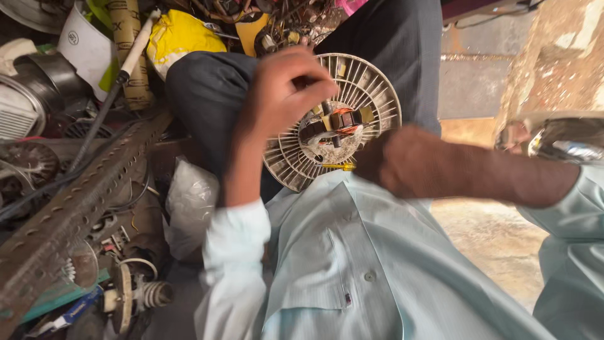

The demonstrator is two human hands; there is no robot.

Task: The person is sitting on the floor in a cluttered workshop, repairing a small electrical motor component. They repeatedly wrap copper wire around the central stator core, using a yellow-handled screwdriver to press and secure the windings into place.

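A round white fan grille with a small motor (332, 126) at its centre rests on my lap, against my dark trousers. My left hand (280, 94) is curled over the top left of the grille, fingers closed on a dark part by the motor. My right hand (396, 160) is a closed fist at the grille's lower right, gripping a yellow-handled screwdriver (333, 167) whose handle points left under the motor. The copper winding of the motor shows between the hands.
A long perforated metal angle bar (75, 208) runs across the left. Around it lie fan parts, motors, cables, a white plastic bag (192, 201) and a yellow bag (179, 34). A concrete wall and floor lie to the right.
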